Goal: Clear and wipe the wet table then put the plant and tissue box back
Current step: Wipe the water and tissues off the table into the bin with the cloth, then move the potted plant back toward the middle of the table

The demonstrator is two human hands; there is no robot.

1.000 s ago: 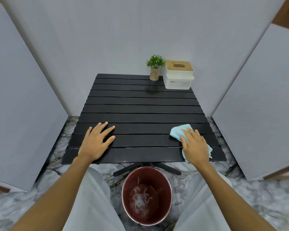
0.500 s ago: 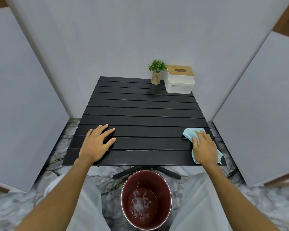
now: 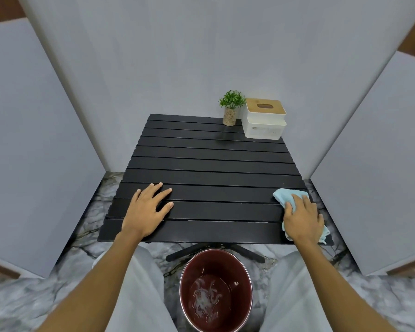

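A black slatted table fills the middle of the view. At its far right corner stand a small green plant in a speckled pot and, touching its right side, a white tissue box with a wooden lid. My left hand lies flat on the near left slats, fingers spread, holding nothing. My right hand presses a light blue cloth onto the near right corner of the table; part of the cloth is hidden under the palm.
A dark red bucket with some water in it stands on the marble floor between my knees, below the table's near edge. Grey panels close in on the left, right and back. The table's black legs show under the front edge.
My right hand has slid the cloth to the right along the near slats, from right of centre to the near right corner. The left hand has stayed put.
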